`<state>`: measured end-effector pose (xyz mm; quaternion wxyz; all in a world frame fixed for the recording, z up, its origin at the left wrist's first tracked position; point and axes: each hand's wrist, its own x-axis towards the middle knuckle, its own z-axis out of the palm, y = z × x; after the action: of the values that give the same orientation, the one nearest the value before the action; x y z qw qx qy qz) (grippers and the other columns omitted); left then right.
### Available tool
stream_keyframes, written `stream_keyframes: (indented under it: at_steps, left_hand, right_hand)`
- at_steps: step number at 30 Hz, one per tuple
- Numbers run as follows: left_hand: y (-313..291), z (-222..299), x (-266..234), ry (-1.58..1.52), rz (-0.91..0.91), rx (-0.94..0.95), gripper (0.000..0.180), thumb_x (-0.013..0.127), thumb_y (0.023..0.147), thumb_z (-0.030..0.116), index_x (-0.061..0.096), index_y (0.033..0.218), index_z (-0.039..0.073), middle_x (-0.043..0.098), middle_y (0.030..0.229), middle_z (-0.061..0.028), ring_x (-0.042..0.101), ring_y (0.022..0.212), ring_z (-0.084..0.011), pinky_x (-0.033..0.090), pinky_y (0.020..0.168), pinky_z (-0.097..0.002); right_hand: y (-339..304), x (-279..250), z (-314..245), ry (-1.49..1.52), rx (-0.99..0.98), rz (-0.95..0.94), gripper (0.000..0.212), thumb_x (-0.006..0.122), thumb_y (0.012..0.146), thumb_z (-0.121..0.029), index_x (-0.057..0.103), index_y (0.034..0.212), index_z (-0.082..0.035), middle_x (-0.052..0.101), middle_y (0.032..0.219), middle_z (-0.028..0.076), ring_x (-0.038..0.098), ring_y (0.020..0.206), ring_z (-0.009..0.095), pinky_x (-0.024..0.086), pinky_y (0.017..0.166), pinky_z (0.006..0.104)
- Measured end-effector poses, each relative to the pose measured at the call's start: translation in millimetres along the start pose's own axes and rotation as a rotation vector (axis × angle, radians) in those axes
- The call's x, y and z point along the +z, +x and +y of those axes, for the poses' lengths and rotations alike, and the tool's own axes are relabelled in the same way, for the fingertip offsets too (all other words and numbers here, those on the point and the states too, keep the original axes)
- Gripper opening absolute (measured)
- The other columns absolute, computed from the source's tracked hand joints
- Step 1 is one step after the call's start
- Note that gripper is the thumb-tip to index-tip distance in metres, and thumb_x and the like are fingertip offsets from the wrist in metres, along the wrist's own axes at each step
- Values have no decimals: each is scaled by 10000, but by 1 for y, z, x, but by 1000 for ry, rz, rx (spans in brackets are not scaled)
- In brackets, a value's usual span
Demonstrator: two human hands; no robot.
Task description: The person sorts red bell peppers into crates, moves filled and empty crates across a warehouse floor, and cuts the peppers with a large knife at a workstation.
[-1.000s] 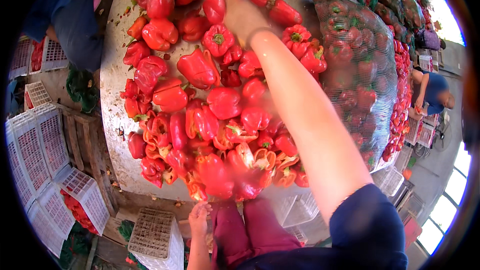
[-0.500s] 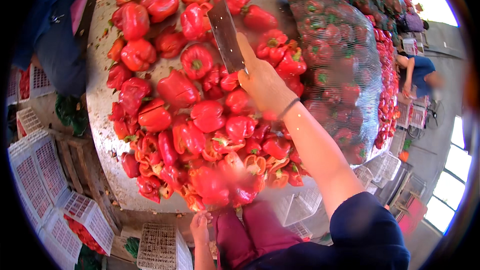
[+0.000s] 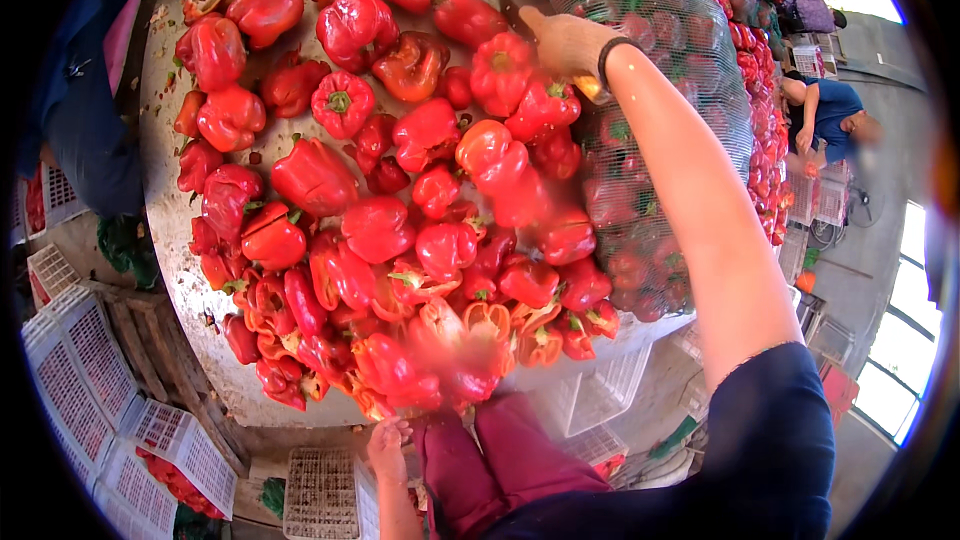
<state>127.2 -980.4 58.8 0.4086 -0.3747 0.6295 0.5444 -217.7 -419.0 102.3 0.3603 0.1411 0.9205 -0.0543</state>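
Note:
At the far right of the table, my right hand [image 3: 568,42] is closed around a broad-bladed knife [image 3: 514,2]. The dark blade points away from me, and the butt of its yellowish handle shows below my fist. The fist is beside the mesh sack [image 3: 670,130], right of the loose red bell peppers [image 3: 375,228]. Many peppers are whole; nearer to me lie cut, hollow pieces [image 3: 488,318]. Low at the near table edge, my left hand [image 3: 388,445] hangs with loosely bent fingers apart. I see nothing held in it.
White plastic crates [image 3: 90,360] stand at the lower left, and another crate [image 3: 320,495] is below the metal table [image 3: 165,210]. More filled mesh sacks line the far right. A co-worker [image 3: 830,120] bends over crates on the right; another person's dark clothing [image 3: 95,90] is at the left.
My right hand has moved right with the knife, from over the peppers to beside the mesh sack. The blade has turned narrower to view. The loose peppers appear farther left in the picture.

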Motion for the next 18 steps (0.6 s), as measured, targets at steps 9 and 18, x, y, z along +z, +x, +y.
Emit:
stream_keyframes:
  at_steps: [9, 18]
  left_hand:
    - [-5, -13, 22, -18, -16, -35, 171, 500, 929, 38, 615, 1054, 15, 647, 908, -80, 618, 770, -158, 489, 722, -269]
    - [-8, -9, 20, 65, 26, 47, 215, 557, 941, 213, 627, 1023, 27, 646, 861, -56, 601, 746, -135, 477, 697, -260]
  right_hand:
    - [-48, 23, 18, 272, -195, 365, 729, 502, 764, -52, 234, 1440, -108, 629, 875, 264, 618, 762, 417, 481, 658, 477]
    - [-6, 33, -47, 334, -167, 716, 599, 535, 788, -97, 332, 1350, -68, 621, 877, 269, 600, 818, 441, 471, 708, 489]
